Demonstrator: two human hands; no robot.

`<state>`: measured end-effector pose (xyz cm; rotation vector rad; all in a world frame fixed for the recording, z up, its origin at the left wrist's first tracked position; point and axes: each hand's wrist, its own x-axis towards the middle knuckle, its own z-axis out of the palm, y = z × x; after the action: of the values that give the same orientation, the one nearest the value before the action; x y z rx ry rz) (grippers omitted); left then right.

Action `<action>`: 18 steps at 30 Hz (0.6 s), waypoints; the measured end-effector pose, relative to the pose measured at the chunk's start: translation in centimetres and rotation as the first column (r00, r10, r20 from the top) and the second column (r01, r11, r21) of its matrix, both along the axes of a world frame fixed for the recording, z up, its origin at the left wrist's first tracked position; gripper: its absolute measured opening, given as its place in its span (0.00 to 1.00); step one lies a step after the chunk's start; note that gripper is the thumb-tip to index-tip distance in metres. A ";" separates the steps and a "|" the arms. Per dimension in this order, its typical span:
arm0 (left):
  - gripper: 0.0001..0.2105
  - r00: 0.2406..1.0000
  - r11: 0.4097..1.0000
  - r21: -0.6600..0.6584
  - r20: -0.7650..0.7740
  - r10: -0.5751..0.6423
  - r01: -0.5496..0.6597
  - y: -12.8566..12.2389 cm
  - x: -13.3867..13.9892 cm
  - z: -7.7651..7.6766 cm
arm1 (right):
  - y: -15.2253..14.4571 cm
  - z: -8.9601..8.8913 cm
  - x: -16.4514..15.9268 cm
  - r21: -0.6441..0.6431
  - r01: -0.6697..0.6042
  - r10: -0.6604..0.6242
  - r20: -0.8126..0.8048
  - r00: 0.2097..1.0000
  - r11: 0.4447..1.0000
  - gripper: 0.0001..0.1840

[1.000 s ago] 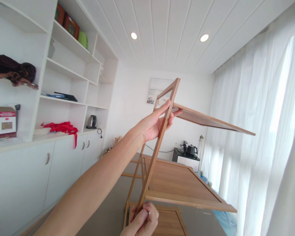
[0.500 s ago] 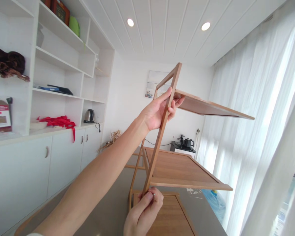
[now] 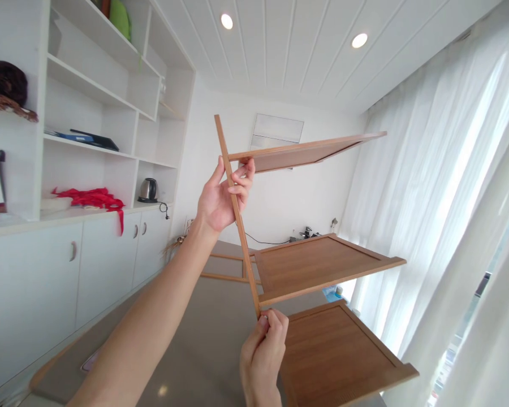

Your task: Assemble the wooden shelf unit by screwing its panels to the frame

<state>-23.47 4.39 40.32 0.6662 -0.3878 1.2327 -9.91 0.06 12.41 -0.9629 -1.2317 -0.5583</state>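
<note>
A wooden shelf rack stands tilted before me, its side post (image 3: 240,217) leaning left at the top. My left hand (image 3: 227,195) wraps round the upper post, thumb on the left and fingers under the top shelf board (image 3: 305,154). Lower down, the middle shelf board (image 3: 322,263) joins the post. At the post's lower end, just below this board, my right hand (image 3: 263,353) is closed in a pinch. A tiny pale tip shows between its thumb and finger; the rest is hidden. The bottom shelf board (image 3: 343,356) lies right of my right hand.
The rack is over a grey-brown table (image 3: 195,339). A wooden frame (image 3: 224,277) lies farther back on it. White shelving (image 3: 89,133) with a kettle (image 3: 148,190) and red cloth (image 3: 94,198) lines the left wall. White curtains (image 3: 424,186) hang at right.
The rack has turned and its post now leans left instead of right. My left hand moved left with it, my right hand slightly right and up. Both keep their grip; the view shifted somewhat.
</note>
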 end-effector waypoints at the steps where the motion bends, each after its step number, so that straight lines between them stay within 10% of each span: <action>1: 0.19 0.999 1.000 -0.013 0.028 0.016 -0.015 0.1 -0.7 -0.4 | 0.1 0.0 -0.1 -0.003 0.017 -0.016 0.026 1.000 1.000 0.08; 18: 0.25 0.960 0.995 -0.091 0.275 0.053 -0.029 1.9 -7.4 -8.3 | 1.2 -2.7 1.0 -0.056 0.169 -0.138 0.358 0.923 0.984 0.10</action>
<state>-30.84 6.31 31.98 0.4294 -0.5523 1.3796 -8.90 1.25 9.71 -1.0686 -1.5176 -0.8356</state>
